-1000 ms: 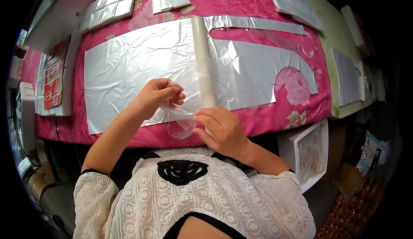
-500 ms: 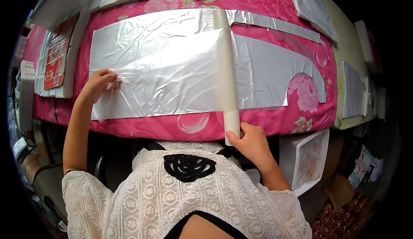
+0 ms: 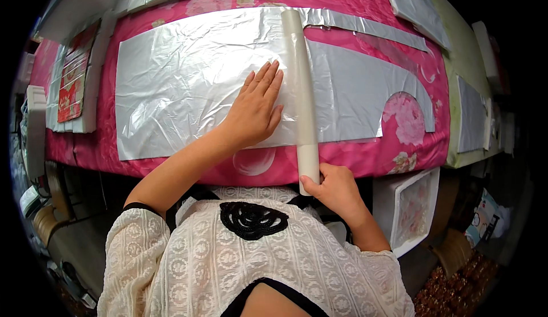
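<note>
Clear film is laid over the silver sheet [image 3: 188, 83] left of the roll [image 3: 301, 94], pressed flat by the open left hand [image 3: 254, 108], the right hand [image 3: 337, 188] clenched on the roll's end, the right part yet uncovered.

- sheet [image 3: 188, 83]: shiny silver film, crinkled
- roll [image 3: 301, 94] on sheet: smooth, translucent plastic, glossy
- cloth [image 3: 399, 151] under sheet: pink floral fabric, matt

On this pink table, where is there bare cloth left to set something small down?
Bare pink cloth shows in a strip along the near edge below the silver sheet, and in the rounded cut-out at right. Crowded: the sheet's middle, under the left hand and the roll held by the right hand.
</note>
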Motion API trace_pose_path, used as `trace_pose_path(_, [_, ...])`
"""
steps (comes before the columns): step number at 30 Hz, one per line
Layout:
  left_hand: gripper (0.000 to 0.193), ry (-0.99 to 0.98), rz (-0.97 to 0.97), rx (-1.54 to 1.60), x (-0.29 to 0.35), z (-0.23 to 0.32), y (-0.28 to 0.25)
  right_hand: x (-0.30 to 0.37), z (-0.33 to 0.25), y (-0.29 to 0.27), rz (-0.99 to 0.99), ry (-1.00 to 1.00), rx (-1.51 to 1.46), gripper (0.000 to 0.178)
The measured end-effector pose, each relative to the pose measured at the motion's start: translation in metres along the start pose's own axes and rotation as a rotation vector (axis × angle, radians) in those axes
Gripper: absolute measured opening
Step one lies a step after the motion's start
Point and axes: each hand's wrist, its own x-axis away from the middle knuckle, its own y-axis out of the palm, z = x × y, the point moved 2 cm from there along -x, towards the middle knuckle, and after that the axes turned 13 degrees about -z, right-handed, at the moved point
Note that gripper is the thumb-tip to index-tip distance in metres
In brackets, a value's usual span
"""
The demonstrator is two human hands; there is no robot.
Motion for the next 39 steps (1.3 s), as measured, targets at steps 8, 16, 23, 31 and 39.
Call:
trace_pose_path(8, [0.069,-0.079,-0.062,-0.168,-0.01,0.007,0.031,-0.019,-0.006,-0.022,-0.144,-0.07,0.068,0.046])
trace_pose_path(16, [0.069,-0.074,-0.091,-0.203,-0.011,0.007,0.029,-0.149,-0.061,-0.115,0.004,-0.124,-0.068,0.051])
trace_pose_path(23, [0.07,-0.091,-0.115,-0.196,-0.012,0.01,0.027,-0.237,-0.049,-0.152,0.047,-0.409,-1.448,0.033])
trace_pose_path(31, [0.072,-0.103,-0.141,-0.194,-0.012,0.01,0.029,-0.259,0.114,-0.299,0.444,-0.603,-1.89,0.024])
trace_pose_path(39, [0.071,-0.086,-0.106,-0.186,-0.012,0.01,0.028,-0.176,0.208,-0.403,0.911,-0.62,-1.685,0.036])
